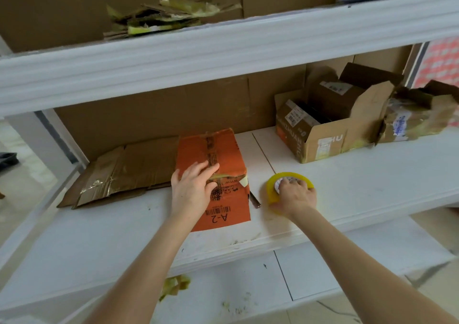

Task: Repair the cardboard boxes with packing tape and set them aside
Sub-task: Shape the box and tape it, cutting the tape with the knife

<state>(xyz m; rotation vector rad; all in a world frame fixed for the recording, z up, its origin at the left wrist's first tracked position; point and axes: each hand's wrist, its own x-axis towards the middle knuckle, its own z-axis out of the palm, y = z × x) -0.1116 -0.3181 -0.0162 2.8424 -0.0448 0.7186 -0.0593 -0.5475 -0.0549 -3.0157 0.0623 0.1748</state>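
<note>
- left hand (192, 189) lies flat, fingers straight, on the orange box (218, 149) (marked a-2).
- right hand (295, 198), at the box's 3 o'clock, grips the yellow tape roll (272, 188) on the shelf (360, 174).

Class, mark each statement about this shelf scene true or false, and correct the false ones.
1. The left hand rests flat on the orange box. True.
2. The right hand holds scissors. False: it grips the yellow tape roll.
3. The flattened cardboard lies to the right of the orange box. False: it lies to its left.
4. An open brown box stands at the right rear of the shelf. True.
</note>
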